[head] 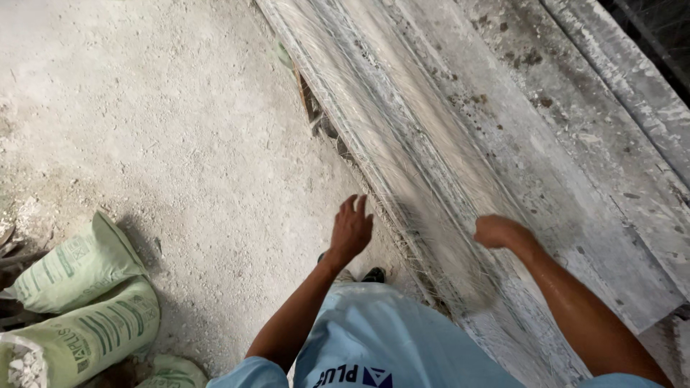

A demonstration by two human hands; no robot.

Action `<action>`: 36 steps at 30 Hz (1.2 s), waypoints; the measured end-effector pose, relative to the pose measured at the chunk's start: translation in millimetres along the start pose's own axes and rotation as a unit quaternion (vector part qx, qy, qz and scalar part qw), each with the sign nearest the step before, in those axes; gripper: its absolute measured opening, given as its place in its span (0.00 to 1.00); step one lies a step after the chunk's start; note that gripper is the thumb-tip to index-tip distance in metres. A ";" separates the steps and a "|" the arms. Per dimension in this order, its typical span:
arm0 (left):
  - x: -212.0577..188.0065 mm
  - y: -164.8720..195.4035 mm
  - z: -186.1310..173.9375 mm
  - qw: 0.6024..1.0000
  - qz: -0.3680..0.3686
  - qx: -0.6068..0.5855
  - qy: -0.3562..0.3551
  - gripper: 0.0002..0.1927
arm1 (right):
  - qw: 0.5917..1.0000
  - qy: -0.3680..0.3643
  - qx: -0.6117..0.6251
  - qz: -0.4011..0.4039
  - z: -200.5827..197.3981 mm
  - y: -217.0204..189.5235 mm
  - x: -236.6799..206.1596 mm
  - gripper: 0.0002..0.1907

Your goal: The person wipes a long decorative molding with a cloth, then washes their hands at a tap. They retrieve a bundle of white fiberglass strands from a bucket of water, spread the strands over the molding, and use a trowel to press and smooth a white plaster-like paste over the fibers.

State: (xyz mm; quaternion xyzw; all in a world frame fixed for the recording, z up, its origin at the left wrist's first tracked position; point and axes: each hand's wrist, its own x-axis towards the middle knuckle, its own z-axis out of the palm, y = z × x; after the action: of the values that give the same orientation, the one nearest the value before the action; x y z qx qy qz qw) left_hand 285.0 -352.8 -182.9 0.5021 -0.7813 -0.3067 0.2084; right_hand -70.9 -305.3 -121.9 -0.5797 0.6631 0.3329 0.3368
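Green-printed sacks (86, 302) lying on the dusty floor (187, 129) at far left. Left hand (351, 231) open, fingers spread, holding nothing, just beside the edge of the long grey surface (575, 165). Right hand (497, 231) curled shut over pale fibre strands (424, 179) spread along that surface.

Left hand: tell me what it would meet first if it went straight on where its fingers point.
The left hand points up-frame, so it would probably meet the edge of the long fibre-covered slab first; depth is unclear.
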 end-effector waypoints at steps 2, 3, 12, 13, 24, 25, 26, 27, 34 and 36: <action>-7.2 -11.0 -6.2 0.999 -0.004 -0.003 0.034 0.29 | 0.998 0.045 0.035 -0.003 -21.0 0.8 -3.6 0.19; -10.1 -14.5 -8.3 0.999 -0.006 -0.003 0.044 0.29 | 0.995 0.078 0.059 -0.001 -32.0 -2.8 -7.2 0.18; -10.2 -9.0 -11.8 0.999 -0.029 -0.026 0.029 0.23 | 0.845 0.422 0.295 -0.145 -96.8 -70.8 -23.3 0.16; -10.5 -10.2 -14.0 0.998 -0.036 -0.030 0.031 0.22 | 0.859 0.398 0.290 -0.139 -99.1 -79.4 -18.1 0.15; 1.6 -107.8 -79.9 0.988 -0.062 -0.066 0.124 0.19 | 0.856 0.459 0.202 -0.128 -168.3 -141.3 51.5 0.15; 12.2 -124.8 -90.7 0.987 -0.062 -0.065 0.130 0.19 | 0.879 0.434 0.162 -0.111 -177.9 -148.1 64.1 0.16; 25.8 -142.7 -102.8 0.987 -0.060 -0.069 0.131 0.19 | 0.905 0.398 0.124 -0.088 -187.8 -157.4 78.2 0.15; 35.8 -157.8 -116.3 0.987 -0.060 -0.073 0.128 0.18 | 0.937 0.336 0.079 -0.048 -197.1 -166.9 91.5 0.16; 91.5 -268.2 -249.2 0.989 -0.094 -0.028 0.115 0.19 | 0.980 0.148 -0.027 0.129 -309.0 -242.5 139.8 0.23; 105.0 -290.9 -286.6 0.987 -0.095 -0.022 0.125 0.19 | 0.952 0.249 0.058 0.167 -343.2 -277.4 145.3 0.20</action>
State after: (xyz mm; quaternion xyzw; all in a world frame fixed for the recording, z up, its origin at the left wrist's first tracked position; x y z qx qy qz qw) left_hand 614.6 -615.5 -173.6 0.6038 -0.6906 -0.2773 0.2857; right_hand 169.0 -699.4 -67.8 -0.5049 0.8312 0.1905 0.1338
